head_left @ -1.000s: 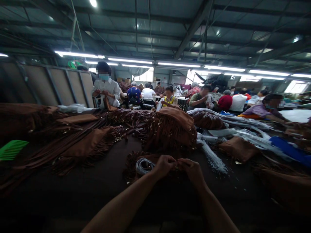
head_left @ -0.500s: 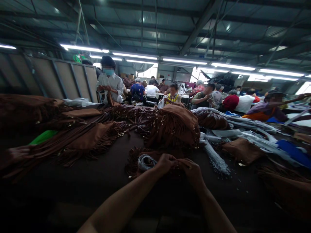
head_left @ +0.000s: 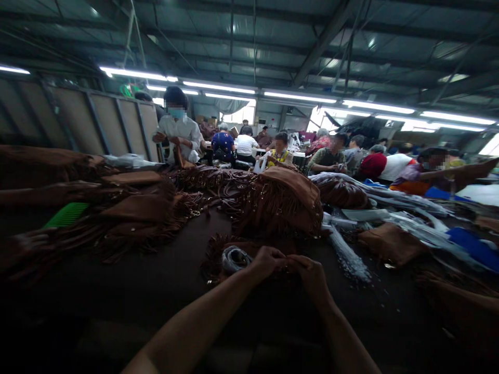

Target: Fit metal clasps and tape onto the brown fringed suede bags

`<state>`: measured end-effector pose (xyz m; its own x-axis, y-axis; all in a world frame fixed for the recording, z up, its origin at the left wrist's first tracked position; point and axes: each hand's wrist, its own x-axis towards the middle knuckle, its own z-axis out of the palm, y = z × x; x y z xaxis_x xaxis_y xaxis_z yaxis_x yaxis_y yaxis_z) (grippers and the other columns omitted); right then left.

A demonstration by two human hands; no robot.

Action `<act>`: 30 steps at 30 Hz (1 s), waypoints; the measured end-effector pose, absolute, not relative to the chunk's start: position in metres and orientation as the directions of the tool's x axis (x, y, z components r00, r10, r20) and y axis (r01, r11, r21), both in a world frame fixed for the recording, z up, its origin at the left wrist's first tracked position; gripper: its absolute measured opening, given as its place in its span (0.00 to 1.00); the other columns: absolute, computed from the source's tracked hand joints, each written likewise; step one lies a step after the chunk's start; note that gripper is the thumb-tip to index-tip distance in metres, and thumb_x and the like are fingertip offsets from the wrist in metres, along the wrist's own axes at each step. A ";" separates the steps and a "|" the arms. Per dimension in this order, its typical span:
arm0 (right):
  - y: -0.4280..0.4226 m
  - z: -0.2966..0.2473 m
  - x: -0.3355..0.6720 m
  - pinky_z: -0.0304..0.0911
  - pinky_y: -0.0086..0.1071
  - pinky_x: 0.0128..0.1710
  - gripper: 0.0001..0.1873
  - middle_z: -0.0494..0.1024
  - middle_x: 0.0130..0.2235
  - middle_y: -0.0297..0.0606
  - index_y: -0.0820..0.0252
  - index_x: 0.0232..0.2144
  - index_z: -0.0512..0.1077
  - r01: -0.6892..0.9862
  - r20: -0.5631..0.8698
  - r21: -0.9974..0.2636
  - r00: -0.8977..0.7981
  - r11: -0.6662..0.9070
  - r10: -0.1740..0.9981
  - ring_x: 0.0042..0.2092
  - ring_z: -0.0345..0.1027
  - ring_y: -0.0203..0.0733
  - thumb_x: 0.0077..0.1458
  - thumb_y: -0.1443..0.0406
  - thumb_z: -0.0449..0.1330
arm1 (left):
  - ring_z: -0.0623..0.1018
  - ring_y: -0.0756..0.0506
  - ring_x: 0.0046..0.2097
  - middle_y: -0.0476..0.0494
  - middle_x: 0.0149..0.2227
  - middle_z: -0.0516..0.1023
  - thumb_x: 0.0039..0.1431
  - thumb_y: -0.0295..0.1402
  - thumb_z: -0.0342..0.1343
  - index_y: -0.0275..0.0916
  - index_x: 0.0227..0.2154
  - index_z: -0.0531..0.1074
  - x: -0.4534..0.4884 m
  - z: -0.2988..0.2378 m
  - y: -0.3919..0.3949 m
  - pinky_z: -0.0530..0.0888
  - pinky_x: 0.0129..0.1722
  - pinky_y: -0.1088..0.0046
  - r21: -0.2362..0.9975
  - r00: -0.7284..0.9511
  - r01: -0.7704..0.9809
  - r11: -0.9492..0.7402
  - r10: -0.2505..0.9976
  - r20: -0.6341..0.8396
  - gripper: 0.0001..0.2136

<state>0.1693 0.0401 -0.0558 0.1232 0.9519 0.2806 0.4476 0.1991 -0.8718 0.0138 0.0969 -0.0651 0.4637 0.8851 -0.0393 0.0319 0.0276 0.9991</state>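
A: Take the wrapped coil (head_left: 228,261) as your landmark. The fringed brown bag (head_left: 212,258) in front of you lies beneath and around it, and your hands are just to the coil's right.

B: Your left hand (head_left: 268,262) and right hand (head_left: 311,271) both look pinched, fingertips almost meeting, on a small part of that bag. Which part, it is too dark to tell.

A: That dimness is your first risk, I'd say: a small piece could slip from your grip and vanish among the dark fringe.

B: The coil is also just beside your left wrist. Swing that arm outward and you could knock it off the bag or loosen its turns.

A: Mind the white strands (head_left: 348,255) too, right of the coil and apart from your hands. Loose bits lie near their tips; drag the bag that way and its fringe could pick them up.

B: And the containers?

A: The coil seems to sit inside clear wrapping. Your bag shows no open mouth, so you can't tell what it holds. The same goes for the stacked fringed bags (head_left: 288,189) behind the coil and the smaller brown bag (head_left: 392,243) well to its right.

B: Far left of the coil, a co-worker's hand (head_left: 33,241) is near the green comb (head_left: 67,214).
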 end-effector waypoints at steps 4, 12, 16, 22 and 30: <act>0.040 -0.054 0.169 0.69 0.35 0.38 0.14 0.81 0.36 0.41 0.58 0.34 0.80 0.453 0.283 -0.868 0.110 0.205 0.953 0.39 0.74 0.47 0.49 0.57 0.61 | 0.65 0.54 0.22 0.51 0.19 0.70 0.38 0.44 0.65 0.30 0.28 0.78 0.012 -0.060 0.094 0.61 0.24 0.78 0.999 0.464 0.008 0.037 0.885 -0.037 0.19; 0.042 -0.060 0.173 0.67 0.34 0.40 0.13 0.81 0.37 0.39 0.56 0.35 0.80 0.515 0.302 -0.820 0.018 0.250 0.953 0.40 0.74 0.45 0.52 0.58 0.59 | 0.66 0.54 0.21 0.51 0.19 0.71 0.41 0.37 0.64 0.30 0.28 0.78 0.009 -0.061 0.095 0.61 0.22 0.79 0.996 0.456 0.094 0.009 0.888 -0.051 0.14; 0.042 -0.060 0.174 0.66 0.34 0.40 0.12 0.80 0.37 0.39 0.55 0.36 0.80 0.543 0.304 -0.794 -0.034 0.273 0.952 0.40 0.73 0.44 0.53 0.59 0.58 | 0.65 0.54 0.20 0.51 0.18 0.70 0.41 0.34 0.62 0.30 0.27 0.77 0.008 -0.065 0.099 0.60 0.21 0.79 0.994 0.487 0.107 0.021 0.871 -0.071 0.11; 0.040 -0.058 0.173 0.66 0.34 0.40 0.13 0.80 0.38 0.40 0.56 0.36 0.80 0.518 0.273 -0.820 -0.022 0.245 0.962 0.41 0.73 0.45 0.53 0.58 0.58 | 0.66 0.55 0.20 0.51 0.19 0.71 0.40 0.34 0.63 0.30 0.26 0.77 0.010 -0.068 0.100 0.61 0.21 0.79 0.996 0.494 0.062 0.070 0.864 -0.091 0.11; 0.037 -0.061 0.169 0.66 0.33 0.40 0.12 0.80 0.38 0.38 0.55 0.35 0.80 0.496 0.290 -0.837 0.048 0.229 0.956 0.42 0.72 0.44 0.52 0.59 0.59 | 0.66 0.54 0.21 0.50 0.19 0.71 0.41 0.37 0.64 0.30 0.28 0.78 0.009 -0.064 0.097 0.62 0.22 0.79 0.995 0.482 0.087 0.057 0.871 -0.092 0.13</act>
